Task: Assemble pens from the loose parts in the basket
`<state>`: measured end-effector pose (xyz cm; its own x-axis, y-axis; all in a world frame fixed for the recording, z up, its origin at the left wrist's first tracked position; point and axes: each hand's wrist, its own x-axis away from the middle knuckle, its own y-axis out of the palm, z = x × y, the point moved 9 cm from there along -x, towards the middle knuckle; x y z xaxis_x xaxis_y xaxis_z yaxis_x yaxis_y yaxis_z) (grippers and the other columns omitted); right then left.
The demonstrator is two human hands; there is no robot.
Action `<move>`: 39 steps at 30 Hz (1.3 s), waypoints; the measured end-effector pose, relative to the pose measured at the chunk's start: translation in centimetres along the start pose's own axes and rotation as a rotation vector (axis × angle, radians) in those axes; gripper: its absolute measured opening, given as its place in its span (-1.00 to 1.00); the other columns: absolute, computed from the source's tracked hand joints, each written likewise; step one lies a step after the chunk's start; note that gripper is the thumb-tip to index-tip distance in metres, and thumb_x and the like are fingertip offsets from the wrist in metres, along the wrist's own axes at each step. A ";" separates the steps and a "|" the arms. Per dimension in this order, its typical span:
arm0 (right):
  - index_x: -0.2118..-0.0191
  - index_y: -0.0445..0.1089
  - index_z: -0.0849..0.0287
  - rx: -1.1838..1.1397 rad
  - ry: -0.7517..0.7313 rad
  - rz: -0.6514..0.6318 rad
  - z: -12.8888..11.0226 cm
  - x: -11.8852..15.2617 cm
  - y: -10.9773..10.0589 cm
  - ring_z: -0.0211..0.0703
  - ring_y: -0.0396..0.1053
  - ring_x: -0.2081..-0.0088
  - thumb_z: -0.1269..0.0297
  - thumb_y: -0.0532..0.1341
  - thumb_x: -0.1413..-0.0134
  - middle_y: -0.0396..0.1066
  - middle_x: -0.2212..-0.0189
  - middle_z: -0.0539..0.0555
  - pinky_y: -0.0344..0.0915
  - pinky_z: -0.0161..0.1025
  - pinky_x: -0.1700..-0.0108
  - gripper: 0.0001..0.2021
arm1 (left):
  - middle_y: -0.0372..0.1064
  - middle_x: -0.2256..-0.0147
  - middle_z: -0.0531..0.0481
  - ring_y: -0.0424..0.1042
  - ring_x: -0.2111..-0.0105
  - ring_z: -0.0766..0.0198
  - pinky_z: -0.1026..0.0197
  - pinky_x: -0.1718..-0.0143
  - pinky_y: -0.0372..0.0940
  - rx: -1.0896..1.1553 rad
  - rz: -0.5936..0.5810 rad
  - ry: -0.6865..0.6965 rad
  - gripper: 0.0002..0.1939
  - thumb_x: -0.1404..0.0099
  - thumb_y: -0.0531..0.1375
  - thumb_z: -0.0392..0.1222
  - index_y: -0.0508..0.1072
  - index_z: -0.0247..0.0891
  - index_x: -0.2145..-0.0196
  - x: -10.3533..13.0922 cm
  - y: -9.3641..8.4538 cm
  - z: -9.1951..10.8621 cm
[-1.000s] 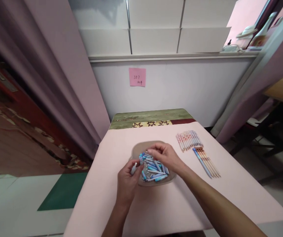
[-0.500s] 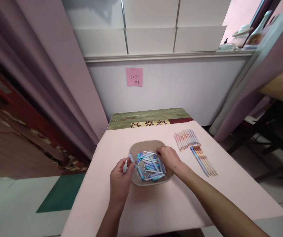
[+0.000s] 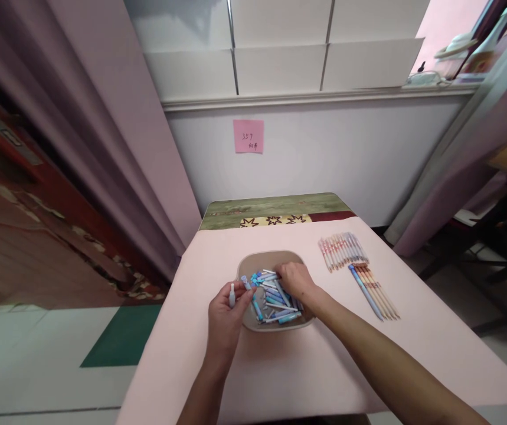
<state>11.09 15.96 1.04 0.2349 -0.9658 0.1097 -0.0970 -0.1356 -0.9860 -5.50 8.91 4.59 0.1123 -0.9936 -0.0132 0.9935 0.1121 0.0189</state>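
A: Condition of the left hand?
B: Fingers nearly closed, holding 2 items: a pale pen part and a lilac-blue piece.
A: Right hand?
B: Fingers curled down inside the basin; cannot tell whether they grip anything.
A: Loose pen parts?
B: In the basin, between the hands.
A: Elsewhere?
B: Right of the right hand, pale pens in a row; nearer, 1 blue pen beside tan pens.
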 end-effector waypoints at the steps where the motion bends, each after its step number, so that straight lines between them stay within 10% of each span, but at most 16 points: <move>1: 0.19 0.48 0.19 -0.008 0.004 0.008 0.1 0.1 -0.1 -0.01 0.48 0.15 0.42 0.10 -0.14 0.53 0.25 0.22 0.29 -0.23 0.16 -0.78 | 0.56 0.36 -0.07 0.53 0.34 0.17 0.18 0.25 0.39 -0.002 0.008 -0.003 -0.72 -0.05 0.34 -0.09 0.49 -0.30 0.31 0.0 -0.1 -0.1; 19: 0.14 0.47 0.18 -0.150 0.113 0.192 5.4 0.3 -5.2 -0.17 0.45 0.20 0.40 0.06 -0.14 0.53 0.23 0.12 0.22 -0.37 0.19 -0.73 | 0.56 0.35 -0.06 0.51 0.36 0.20 0.21 0.27 0.38 -0.047 0.060 0.011 -0.75 -0.04 0.33 -0.12 0.55 -0.30 0.32 -0.4 -1.6 -0.4; 39: 0.23 0.51 0.30 0.009 0.016 0.022 0.2 -1.4 0.4 0.02 0.50 0.19 0.50 0.04 -0.15 0.52 0.27 0.33 0.31 -0.22 0.18 -0.73 | 0.54 0.37 0.01 0.48 0.36 0.26 0.29 0.28 0.35 -0.043 -0.020 0.054 -0.82 -0.10 0.30 -0.20 0.53 -0.29 0.30 0.1 0.1 -0.7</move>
<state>10.96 17.28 0.47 0.2169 -0.9721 0.0895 -0.0937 -0.1120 -0.9893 -5.40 8.78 3.94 0.0923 -0.9934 -0.0675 0.9953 0.0941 -0.0246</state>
